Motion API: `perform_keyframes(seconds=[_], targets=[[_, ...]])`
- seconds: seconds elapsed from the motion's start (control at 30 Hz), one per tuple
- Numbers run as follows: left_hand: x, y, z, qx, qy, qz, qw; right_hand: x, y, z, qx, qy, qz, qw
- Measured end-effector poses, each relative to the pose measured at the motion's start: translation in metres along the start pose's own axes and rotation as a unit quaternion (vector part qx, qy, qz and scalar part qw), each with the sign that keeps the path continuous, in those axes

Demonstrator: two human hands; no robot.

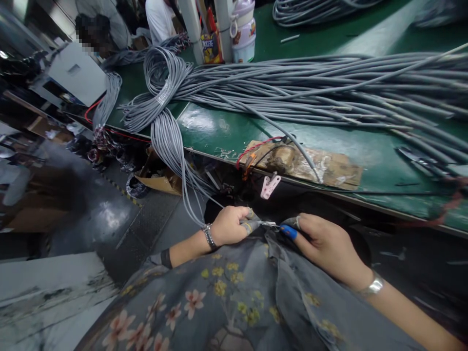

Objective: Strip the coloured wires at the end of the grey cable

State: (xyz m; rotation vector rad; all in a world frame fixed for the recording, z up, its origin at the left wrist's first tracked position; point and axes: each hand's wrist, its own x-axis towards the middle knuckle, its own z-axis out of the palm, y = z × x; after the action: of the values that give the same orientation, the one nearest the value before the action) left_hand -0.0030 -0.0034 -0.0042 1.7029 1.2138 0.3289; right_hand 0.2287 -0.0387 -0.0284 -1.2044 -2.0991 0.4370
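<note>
My left hand [231,225], with wrapped fingertips, pinches the end of a grey cable just above my lap. Thin stripped wire ends [269,224] stick out of that pinch to the right. My right hand [325,241], with blue tape on its thumb and a covered index finger, is closed at the tips of these wires. Behind the left hand, a looped bundle of grey cables [170,141] hangs over the table edge. A pink clip [270,185] sits at the edge above my hands.
Long grey cables [292,80] lie across the green table [204,122]. Taped cardboard [340,168] lies near its edge, with cutters [420,161] to the right. A purple bottle [243,31] stands at the back. A person in white [160,22] is beyond. An open carton [161,175] is below.
</note>
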Motion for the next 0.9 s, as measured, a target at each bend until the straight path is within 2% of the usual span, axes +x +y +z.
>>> perform_keyframes(seconds=[0.13,0.23,0.3,0.37,0.43,0.5,0.63,0.77,0.9], targets=[[0.001,0.003,0.002,0.011,0.005,0.009,1.000,-0.003,0.003,0.002,0.063,-0.032,0.020,0.997],[0.005,-0.001,0.006,0.011,0.007,0.014,1.000,-0.002,0.003,0.011,0.054,0.003,0.079,0.995],[0.008,-0.005,0.008,-0.039,-0.008,0.010,0.999,-0.001,0.002,0.018,0.049,0.028,0.121,0.991],[0.010,-0.009,0.009,-0.107,-0.033,0.001,0.994,0.000,0.003,0.022,0.066,0.025,0.144,0.987],[0.010,-0.010,0.008,-0.141,-0.054,-0.012,0.988,0.000,0.003,0.022,0.089,0.004,0.131,0.987],[0.009,-0.010,0.006,-0.133,-0.055,-0.024,0.989,0.000,0.003,0.017,0.085,-0.015,0.086,0.993],[0.005,-0.007,0.001,-0.030,-0.020,-0.023,0.999,-0.001,0.001,0.006,-0.001,-0.010,0.005,1.000],[0.002,-0.002,0.000,0.032,-0.011,-0.014,0.999,-0.002,0.000,0.005,-0.036,0.017,0.008,0.999],[0.001,0.000,-0.001,0.044,-0.009,-0.010,0.999,-0.005,0.004,0.007,0.007,-0.008,0.037,0.999]])
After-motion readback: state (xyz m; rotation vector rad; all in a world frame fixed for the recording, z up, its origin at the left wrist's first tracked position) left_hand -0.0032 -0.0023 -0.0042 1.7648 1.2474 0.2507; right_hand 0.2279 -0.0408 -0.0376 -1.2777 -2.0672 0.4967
